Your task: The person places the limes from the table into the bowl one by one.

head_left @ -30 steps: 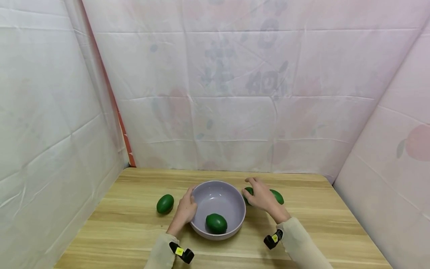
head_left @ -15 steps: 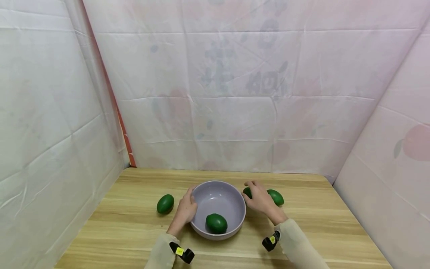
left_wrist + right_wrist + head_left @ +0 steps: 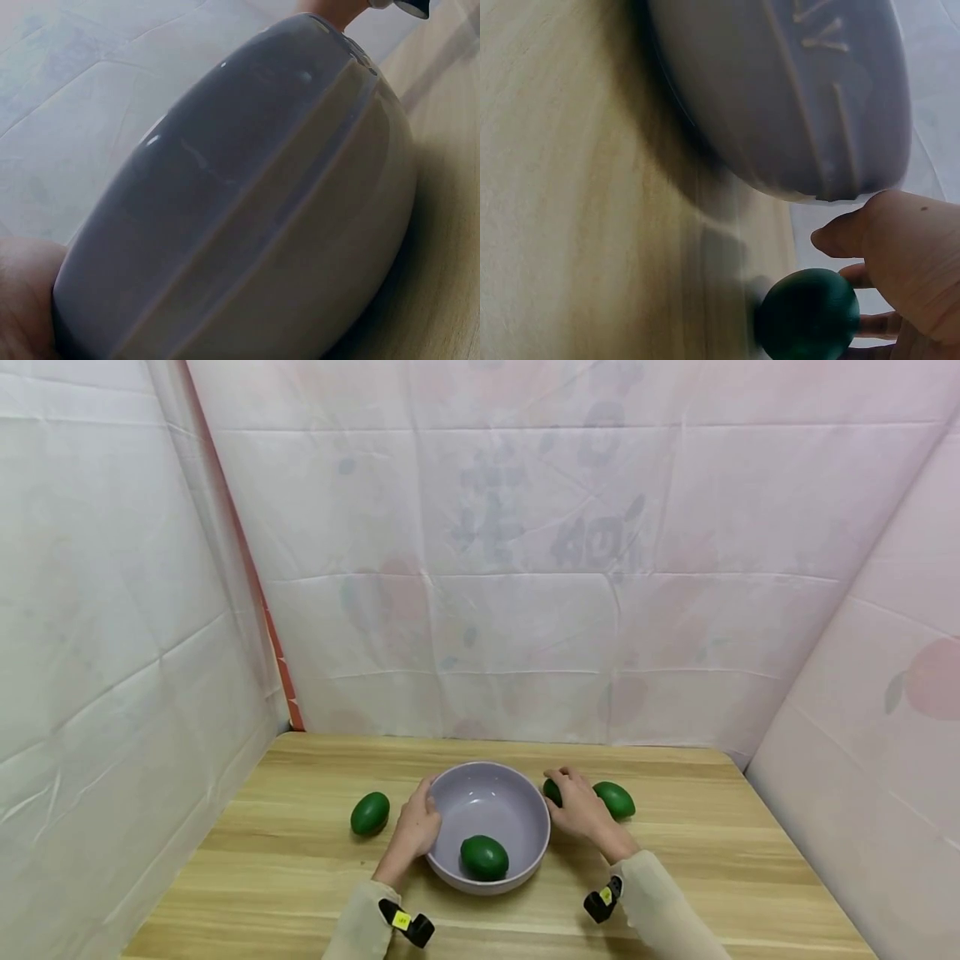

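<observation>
My left hand (image 3: 416,827) holds the near-left rim of a round lilac bowl (image 3: 487,802); in the left wrist view the palm (image 3: 26,296) lies against the bowl's side. Inside, near the front, rests a glossy dark green oval fruit (image 3: 483,858), shaped like a lime. Just right of the bowl my right hand (image 3: 581,806) reaches over a second such fruit (image 3: 552,791), partly hidden by it. In the right wrist view the fingers pass behind that fruit (image 3: 810,315), while the thumb (image 3: 840,234) stands apart from it, near the bowl's rim.
Another green fruit (image 3: 615,800) lies right of my right hand, partly covered by it. A further one (image 3: 370,814) sits left of the bowl. Everything stands on a wood-grain table (image 3: 300,877), with pale printed sheets (image 3: 517,610) hanging behind and at both sides.
My right hand has shifted slightly, its raised fingers lowering over the fruit beside the bowl. The left hand, the bowl and the fruit in it have stayed put.
</observation>
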Demonstrator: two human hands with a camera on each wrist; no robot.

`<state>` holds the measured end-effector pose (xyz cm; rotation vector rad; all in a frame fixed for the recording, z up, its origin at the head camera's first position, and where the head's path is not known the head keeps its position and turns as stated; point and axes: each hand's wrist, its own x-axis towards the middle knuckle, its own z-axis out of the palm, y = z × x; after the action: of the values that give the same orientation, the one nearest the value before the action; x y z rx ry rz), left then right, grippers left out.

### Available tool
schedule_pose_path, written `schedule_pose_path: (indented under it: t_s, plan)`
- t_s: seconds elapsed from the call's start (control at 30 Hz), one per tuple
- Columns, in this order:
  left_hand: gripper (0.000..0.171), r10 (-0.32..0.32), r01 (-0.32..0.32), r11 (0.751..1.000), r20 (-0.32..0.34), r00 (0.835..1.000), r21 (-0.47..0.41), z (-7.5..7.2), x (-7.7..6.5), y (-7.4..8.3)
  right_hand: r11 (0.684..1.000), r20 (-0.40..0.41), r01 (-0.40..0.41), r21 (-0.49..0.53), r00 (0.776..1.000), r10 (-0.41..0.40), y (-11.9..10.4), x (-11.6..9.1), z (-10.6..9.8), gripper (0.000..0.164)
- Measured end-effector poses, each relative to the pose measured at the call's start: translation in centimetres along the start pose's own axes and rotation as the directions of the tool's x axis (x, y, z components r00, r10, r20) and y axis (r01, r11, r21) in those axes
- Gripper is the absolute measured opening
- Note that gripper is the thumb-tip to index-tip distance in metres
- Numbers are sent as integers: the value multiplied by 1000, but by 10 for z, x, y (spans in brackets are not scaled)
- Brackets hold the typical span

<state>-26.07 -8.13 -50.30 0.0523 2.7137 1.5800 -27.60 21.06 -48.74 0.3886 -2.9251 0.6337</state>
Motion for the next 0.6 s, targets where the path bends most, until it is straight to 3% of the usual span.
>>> schedule_pose_path:
  t_s: [0.2,0.6]
  plan:
    - [46,2,-2,1000,10,1000,-8,0,0,1,1000,27,-24,0,999,24,1,2,2,51]
    - [47,-8,8,1000,2,1000,-16,0,3,0,1000,15,5,19,1000,-5,7,7,5,48]
